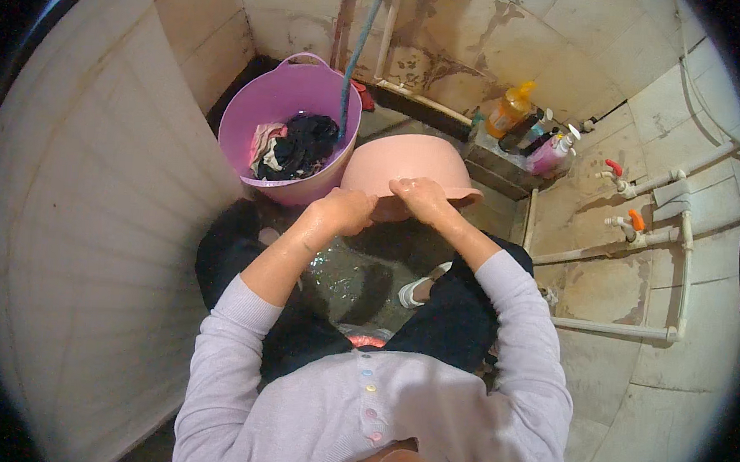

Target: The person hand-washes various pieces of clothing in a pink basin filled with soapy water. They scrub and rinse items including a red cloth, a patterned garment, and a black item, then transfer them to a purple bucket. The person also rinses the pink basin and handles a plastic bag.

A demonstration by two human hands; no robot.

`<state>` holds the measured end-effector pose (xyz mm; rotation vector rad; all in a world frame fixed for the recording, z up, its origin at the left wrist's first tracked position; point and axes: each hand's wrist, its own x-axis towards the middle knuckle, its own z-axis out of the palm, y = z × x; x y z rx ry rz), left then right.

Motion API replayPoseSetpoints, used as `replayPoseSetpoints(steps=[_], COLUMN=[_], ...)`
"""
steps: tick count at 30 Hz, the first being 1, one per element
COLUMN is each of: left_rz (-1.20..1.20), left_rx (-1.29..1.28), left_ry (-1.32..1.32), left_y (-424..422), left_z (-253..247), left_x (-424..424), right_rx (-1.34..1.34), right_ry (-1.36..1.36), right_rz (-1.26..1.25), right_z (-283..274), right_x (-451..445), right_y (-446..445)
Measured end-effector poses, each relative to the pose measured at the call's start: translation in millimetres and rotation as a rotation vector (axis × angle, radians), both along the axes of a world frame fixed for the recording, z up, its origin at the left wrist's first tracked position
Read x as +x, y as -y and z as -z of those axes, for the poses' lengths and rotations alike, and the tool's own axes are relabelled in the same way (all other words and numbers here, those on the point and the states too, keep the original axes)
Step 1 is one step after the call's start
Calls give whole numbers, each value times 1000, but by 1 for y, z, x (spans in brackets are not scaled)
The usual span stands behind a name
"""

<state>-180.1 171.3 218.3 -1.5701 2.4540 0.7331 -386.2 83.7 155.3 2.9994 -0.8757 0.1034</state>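
Observation:
Both my hands hold the near rim of a pink plastic basin [408, 158], which is tipped so that its outer side shows. My left hand [346, 211] grips the rim on the left, its fingertips hidden. My right hand [420, 199] is curled over the rim a little to the right. Wet skin glistens on both forearms. Just left of the basin stands a purple plastic tub [257, 103] with dark cloth [309, 141] and pink and white cloth [266, 147] inside. A blue hose [359, 55] hangs down into this tub.
Bottles, among them a yellow one [508, 109] and a pink pump bottle [550, 154], stand on a low ledge [499, 162]. Taps with red [613, 167] and orange [635, 220] handles project from the right wall. Water shines on the floor [348, 280]. A pale curved surface [107, 217] borders the left.

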Motion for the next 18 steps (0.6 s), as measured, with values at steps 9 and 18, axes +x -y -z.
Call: replayPoseSetpoints(steps=[9,18], left_rz=[-8,-28], left_rx=[-28,-42], left_ry=[56,44], left_y=[-1,3], left_z=[10,9], left_x=[-3,-9], right_rx=[-22,-26], right_ry=[2,73], right_rz=[-16,-10], right_z=[-7,-6], right_x=[1,0], right_y=[8,10])
